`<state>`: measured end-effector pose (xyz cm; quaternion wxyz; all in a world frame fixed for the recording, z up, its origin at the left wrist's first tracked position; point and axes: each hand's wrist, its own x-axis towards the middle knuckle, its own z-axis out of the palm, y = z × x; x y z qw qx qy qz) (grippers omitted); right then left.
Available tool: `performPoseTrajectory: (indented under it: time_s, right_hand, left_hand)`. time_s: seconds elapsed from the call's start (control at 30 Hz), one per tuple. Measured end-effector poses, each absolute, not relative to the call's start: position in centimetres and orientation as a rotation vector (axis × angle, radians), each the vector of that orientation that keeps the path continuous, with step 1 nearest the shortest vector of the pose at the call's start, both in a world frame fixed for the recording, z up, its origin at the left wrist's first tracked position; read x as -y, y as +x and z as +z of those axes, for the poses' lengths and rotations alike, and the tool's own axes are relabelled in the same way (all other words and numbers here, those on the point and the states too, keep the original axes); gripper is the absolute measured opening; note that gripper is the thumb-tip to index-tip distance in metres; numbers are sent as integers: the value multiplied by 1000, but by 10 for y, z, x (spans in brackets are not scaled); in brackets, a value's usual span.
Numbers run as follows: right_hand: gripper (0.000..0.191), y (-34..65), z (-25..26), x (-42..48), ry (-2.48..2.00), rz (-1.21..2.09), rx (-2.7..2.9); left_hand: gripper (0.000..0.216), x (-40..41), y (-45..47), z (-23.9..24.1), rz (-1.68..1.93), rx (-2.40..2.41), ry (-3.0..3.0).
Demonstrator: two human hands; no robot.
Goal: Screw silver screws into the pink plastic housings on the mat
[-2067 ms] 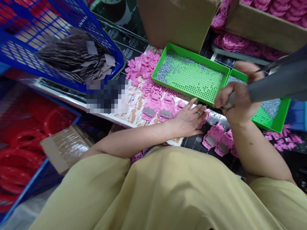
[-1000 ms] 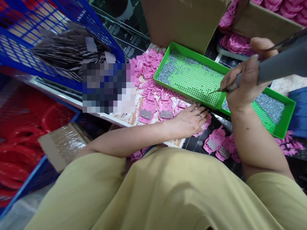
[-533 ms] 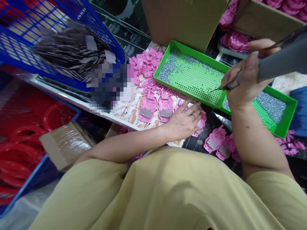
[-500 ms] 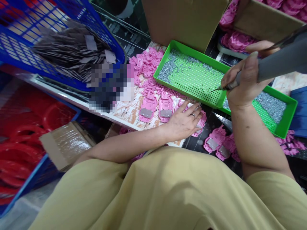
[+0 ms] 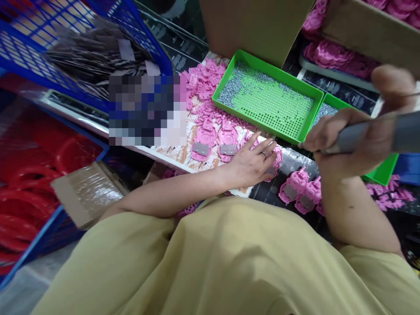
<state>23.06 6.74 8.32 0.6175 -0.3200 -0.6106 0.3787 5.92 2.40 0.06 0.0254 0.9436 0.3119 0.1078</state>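
My left hand [image 5: 251, 166] lies flat with its fingers spread over pink plastic casings, one of which, a pink casing [image 5: 278, 159], shows at the fingertips. Two more casings with grey metal plates stand to its left, the nearer being a pink casing [image 5: 227, 136]. My right hand [image 5: 348, 135], blurred by motion, is wrapped round a grey electric screwdriver [image 5: 405, 133], held above the right end of the green trays. The screwdriver's tip is hard to make out. Right of my left hand, more plated casings [image 5: 293, 186] lie on the dark table.
A green tray [image 5: 262, 127] holds small screws; a second green tray [image 5: 382, 173] is partly behind my right hand. Loose pink pieces [image 5: 206, 81] are heaped on the left. A blue basket [image 5: 138, 26] holds flat dark packets. Cardboard [image 5: 256, 30] stands at the back.
My right hand and the screwdriver have moved down and nearer to me, and the tip has left the spot over the first tray. My left hand stays over the casings.
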Motion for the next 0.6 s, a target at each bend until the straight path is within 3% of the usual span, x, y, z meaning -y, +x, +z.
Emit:
performPoseTrajectory:
  time_s: [0.1, 0.3, 0.6]
  right_hand:
    - [27, 222, 67, -59, -500, 853, 1434]
    - [23, 221, 54, -62, -585, 866, 1415]
    - [45, 225, 56, -61, -756, 980, 1356]
  left_hand:
    - [52, -23, 59, 1, 355, -977, 2920]
    - [52, -23, 59, 1, 345, -964, 2944]
    - [54, -25, 66, 15, 99, -965, 2894]
